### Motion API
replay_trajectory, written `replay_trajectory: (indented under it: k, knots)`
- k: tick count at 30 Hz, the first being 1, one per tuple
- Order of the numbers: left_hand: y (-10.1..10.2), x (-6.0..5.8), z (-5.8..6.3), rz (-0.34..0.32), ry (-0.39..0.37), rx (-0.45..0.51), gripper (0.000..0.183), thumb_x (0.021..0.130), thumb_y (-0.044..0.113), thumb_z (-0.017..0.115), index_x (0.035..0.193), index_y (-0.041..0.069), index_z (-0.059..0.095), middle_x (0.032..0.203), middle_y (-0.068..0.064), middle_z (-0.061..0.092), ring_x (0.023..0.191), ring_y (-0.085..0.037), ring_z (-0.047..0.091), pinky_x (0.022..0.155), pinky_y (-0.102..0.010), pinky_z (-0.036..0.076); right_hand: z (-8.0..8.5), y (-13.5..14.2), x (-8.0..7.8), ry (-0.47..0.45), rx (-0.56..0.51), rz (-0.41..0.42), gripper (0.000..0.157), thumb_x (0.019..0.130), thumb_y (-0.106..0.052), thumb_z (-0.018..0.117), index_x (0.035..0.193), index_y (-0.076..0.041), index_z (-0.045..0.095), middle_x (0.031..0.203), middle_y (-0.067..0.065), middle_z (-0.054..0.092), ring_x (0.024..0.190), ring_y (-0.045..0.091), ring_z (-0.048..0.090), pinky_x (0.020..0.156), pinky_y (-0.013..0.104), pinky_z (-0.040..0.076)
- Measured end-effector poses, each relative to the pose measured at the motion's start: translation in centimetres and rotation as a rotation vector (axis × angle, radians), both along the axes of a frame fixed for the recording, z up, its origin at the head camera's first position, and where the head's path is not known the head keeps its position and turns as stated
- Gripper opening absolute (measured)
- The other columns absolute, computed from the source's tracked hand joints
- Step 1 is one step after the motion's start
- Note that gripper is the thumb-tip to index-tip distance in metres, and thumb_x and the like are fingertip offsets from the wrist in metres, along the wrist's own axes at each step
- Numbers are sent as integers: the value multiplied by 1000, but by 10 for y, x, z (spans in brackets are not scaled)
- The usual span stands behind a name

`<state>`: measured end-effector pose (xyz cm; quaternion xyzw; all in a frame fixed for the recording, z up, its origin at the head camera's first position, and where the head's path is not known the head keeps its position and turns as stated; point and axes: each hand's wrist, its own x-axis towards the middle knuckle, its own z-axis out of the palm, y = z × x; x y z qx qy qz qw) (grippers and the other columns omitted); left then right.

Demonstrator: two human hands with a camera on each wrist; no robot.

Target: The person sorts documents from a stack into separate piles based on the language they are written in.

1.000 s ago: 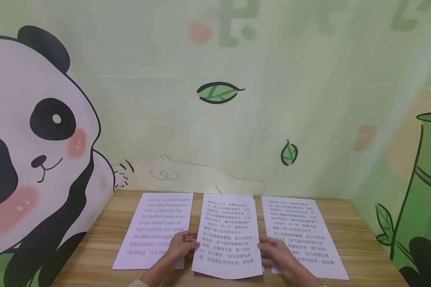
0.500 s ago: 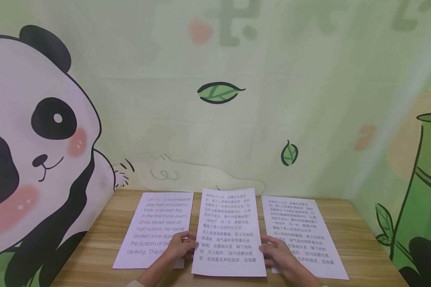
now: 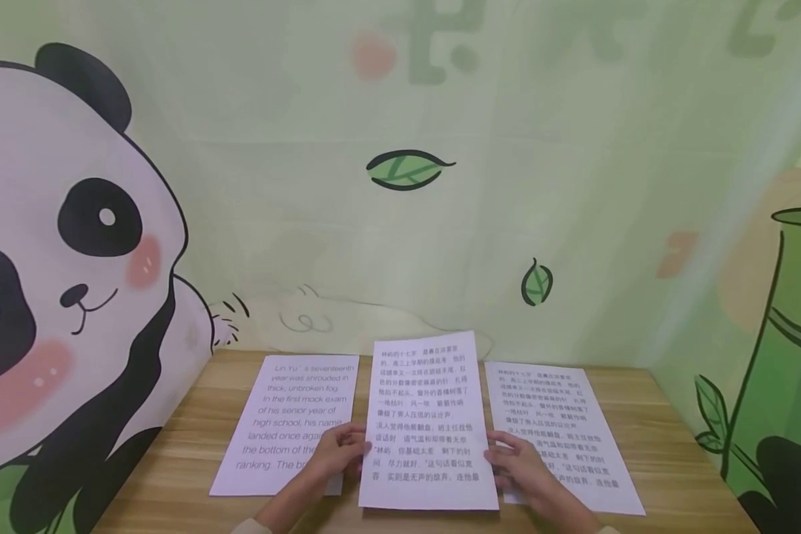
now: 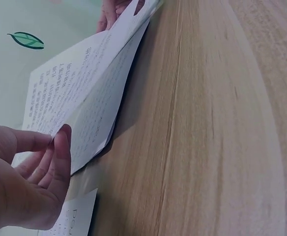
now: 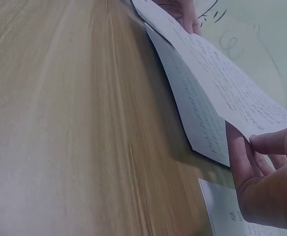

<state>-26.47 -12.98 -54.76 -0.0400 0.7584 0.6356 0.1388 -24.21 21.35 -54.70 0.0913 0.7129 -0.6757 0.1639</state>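
Observation:
A sheet of paper printed with Chinese text [image 3: 423, 423] is held up over the middle of the table, tilted with its far end raised. My left hand [image 3: 337, 456] pinches its left edge between thumb and fingers. At the opposite edge, my right hand [image 3: 517, 467] grips it the same way. Both wrist views show the thumbs on the printed face and fingers beneath. Below it, another printed sheet [image 5: 195, 115] lies on the table, hidden from the head view by the raised one.
On the wooden table [image 3: 674, 445], a sheet with English print [image 3: 294, 415] lies to the left, partly behind my left hand. A Chinese-printed sheet [image 3: 554, 415] lies to the right, partly covered by my right hand. A panda-patterned cloth backdrop [image 3: 294, 200] hangs behind the table.
The middle sheet has risen, its far end tilting up higher and its near edge flattening from a curve. Both hands keep hold of its edges and have barely shifted.

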Motion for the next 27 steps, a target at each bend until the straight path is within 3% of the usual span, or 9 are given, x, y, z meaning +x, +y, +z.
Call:
replay_trajectory:
  k: [5, 12, 19, 27]
  knots:
    - [2, -1, 2, -33, 34, 23, 49, 91, 6, 68, 137, -7, 55, 109, -15, 75, 80, -16, 72, 75, -34, 63, 1, 5, 2, 22, 10, -15, 59, 97, -12, 64, 150, 4, 42, 122, 16, 71, 100, 25, 74, 84, 40, 63]
    - [8, -1, 2, -72, 46, 82, 52, 92, 4, 66, 139, -10, 50, 107, -15, 74, 85, -18, 73, 77, -37, 64, 3, 7, 3, 7, 39, -108, 53, 99, -13, 61, 149, 0, 47, 131, 21, 66, 101, 21, 73, 86, 38, 61]
    - [19, 1, 2, -116, 82, 121, 51, 92, 3, 66, 138, -11, 50, 108, -18, 74, 86, -22, 74, 77, -39, 64, 3, 12, 4, -12, 62, -157, 53, 102, -17, 58, 152, -4, 44, 148, 27, 52, 109, 21, 71, 91, 38, 59]
    - [32, 0, 0, -148, 97, 153, 50, 93, 4, 66, 138, -11, 50, 107, -17, 74, 84, -20, 74, 76, -38, 64, 2, 24, 4, -9, 62, -189, 53, 104, -18, 54, 154, -5, 41, 147, 26, 54, 109, 20, 70, 89, 36, 60]
